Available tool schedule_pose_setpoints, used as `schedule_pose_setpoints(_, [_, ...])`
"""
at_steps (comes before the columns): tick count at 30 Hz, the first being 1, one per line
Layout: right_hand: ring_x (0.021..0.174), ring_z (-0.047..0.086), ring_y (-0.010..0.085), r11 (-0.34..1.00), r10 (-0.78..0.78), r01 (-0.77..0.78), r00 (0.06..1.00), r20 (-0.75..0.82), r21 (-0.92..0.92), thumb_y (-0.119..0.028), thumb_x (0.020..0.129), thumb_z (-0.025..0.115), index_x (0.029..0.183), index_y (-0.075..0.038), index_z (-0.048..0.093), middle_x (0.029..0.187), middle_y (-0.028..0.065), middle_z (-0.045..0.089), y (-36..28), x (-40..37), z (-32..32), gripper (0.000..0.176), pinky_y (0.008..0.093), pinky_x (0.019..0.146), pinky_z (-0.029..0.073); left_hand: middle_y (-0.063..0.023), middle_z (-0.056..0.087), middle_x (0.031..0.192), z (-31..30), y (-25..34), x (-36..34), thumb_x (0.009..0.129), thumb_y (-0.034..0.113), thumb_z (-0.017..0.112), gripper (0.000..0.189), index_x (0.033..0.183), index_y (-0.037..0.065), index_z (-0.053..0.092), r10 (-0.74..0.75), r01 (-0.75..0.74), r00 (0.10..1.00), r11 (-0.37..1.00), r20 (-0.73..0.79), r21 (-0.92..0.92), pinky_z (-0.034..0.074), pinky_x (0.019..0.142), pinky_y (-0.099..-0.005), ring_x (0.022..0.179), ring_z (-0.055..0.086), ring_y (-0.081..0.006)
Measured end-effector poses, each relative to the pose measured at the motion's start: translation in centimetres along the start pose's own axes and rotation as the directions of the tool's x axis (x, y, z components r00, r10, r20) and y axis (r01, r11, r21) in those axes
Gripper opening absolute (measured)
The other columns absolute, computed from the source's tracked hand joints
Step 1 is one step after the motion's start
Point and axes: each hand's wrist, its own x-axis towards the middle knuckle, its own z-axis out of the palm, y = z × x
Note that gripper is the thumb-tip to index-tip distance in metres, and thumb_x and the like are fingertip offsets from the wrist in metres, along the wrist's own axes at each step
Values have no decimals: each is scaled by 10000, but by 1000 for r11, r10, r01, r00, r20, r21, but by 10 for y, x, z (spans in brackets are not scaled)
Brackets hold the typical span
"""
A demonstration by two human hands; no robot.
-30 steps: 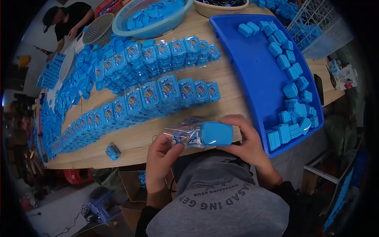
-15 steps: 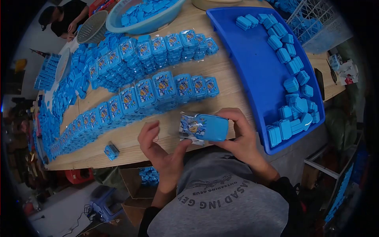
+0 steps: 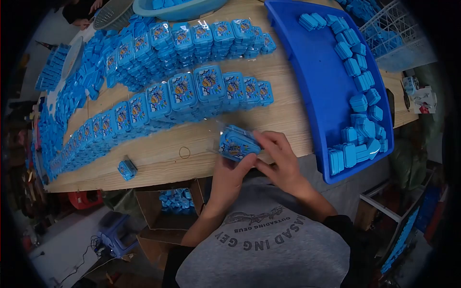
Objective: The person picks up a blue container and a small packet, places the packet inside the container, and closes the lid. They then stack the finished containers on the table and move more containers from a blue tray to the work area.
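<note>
Between my two hands is a small blue plastic box (image 3: 236, 143) with a cartoon print, in a clear plastic bag. My left hand (image 3: 229, 178) grips it from below and the left, thumb across its near side. On its right end close the fingers of my right hand (image 3: 281, 161). A thin rubber band (image 3: 184, 152) lies on the table left of my hands. Farther left stands a single wrapped blue piece (image 3: 127, 169). Just beyond my hands runs a long row of stacked printed boxes (image 3: 182, 91).
A dark blue tray (image 3: 312, 91) on the right holds several plain blue boxes (image 3: 365, 127). Behind are a second row of stacks (image 3: 201, 36), a light blue basin (image 3: 187, 10) and a white crate (image 3: 401, 38). A cardboard box (image 3: 149, 211) with blue pieces stands below the table edge. Another person's hand (image 3: 96, 6) shows top left.
My left hand has moved right and closed on the bagged box, which now sits farther inside the bag. The rubber band shows on the table. The whole view has shifted slightly.
</note>
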Motion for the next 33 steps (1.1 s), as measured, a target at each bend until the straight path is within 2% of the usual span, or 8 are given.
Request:
schedule_pose_setpoints(7, [1127, 431, 304, 993, -8, -9, 990, 142, 117, 4, 595, 734, 1356, -75, 304, 1241, 147, 403, -14, 23, -16, 878, 371, 918, 393, -70, 535, 1089, -10, 22, -15, 796, 156, 659, 457, 1161, -18, 445, -299, 278, 941, 950, 160, 141, 396, 887, -284, 1031, 493, -135])
schedule_pose_setpoints(12, [1199, 383, 308, 976, 60, -128, 937, 345, 176, -81, 573, 768, 1360, -57, 267, 1276, 128, 436, -20, 29, -21, 934, 373, 983, 331, -86, 498, 1151, -10, 30, -19, 799, 150, 651, 572, 1254, -16, 346, -291, 296, 922, 955, 256, 21, 384, 906, -287, 1049, 489, -152])
schedule_pose_setpoints(19, [1140, 418, 296, 996, -94, 84, 916, 389, 42, -141, 614, 761, 1352, -118, 322, 1229, 125, 437, -31, 40, -31, 859, 365, 918, 377, -85, 479, 1176, -21, 37, -19, 799, 84, 623, 609, 1305, 9, 292, -312, 307, 920, 950, 237, 62, 372, 934, -312, 1091, 465, -155])
schedule_pose_setpoints(22, [1090, 445, 276, 973, -167, 210, 930, 326, -101, -174, 585, 786, 1341, -128, 343, 1224, 107, 444, -47, 75, -49, 877, 344, 888, 389, -129, 486, 1163, -28, 28, -12, 790, 105, 633, 580, 1275, -7, 336, -23, 18, 966, 1000, 257, 22, 370, 924, -347, 1099, 464, -210])
schedule_pose_setpoints(23, [1066, 457, 265, 965, -209, 238, 952, 223, -112, -184, 573, 793, 1337, -136, 350, 1219, 99, 450, -45, 94, -52, 885, 338, 877, 393, -150, 481, 1161, -33, 23, -4, 789, 128, 636, 560, 1255, -14, 360, 71, -114, 985, 952, 158, 284, 367, 919, -364, 1095, 459, -243])
schedule_pose_setpoints(26, [1116, 450, 232, 978, -185, 193, 978, 99, -76, -169, 578, 794, 1337, -128, 340, 1229, 119, 453, -18, 167, -40, 885, 344, 925, 382, -226, 457, 1136, -48, -7, 25, 794, 261, 635, 507, 1164, -36, 459, 469, -233, 883, 396, 22, 888, 363, 878, -428, 1033, 440, -378])
schedule_pose_setpoints(29, [1065, 474, 280, 955, -256, 272, 958, 132, -116, -272, 643, 785, 1338, -128, 314, 1187, 159, 479, 27, 234, -3, 852, 375, 843, 463, -210, 474, 1077, -51, -33, 42, 773, 286, 647, 499, 1125, -27, 480, 521, -147, 853, 199, 22, 969, 378, 837, -435, 996, 442, -378])
schedule_pose_setpoints(33, [1157, 445, 282, 982, -106, 135, 972, 208, -133, -273, 682, 763, 1362, -177, 273, 1260, 165, 438, 54, 270, 29, 843, 384, 937, 404, -194, 483, 982, -55, -44, 48, 752, 281, 661, 422, 1025, -5, 513, 521, -108, 854, 166, 6, 980, 396, 775, -426, 912, 469, -358])
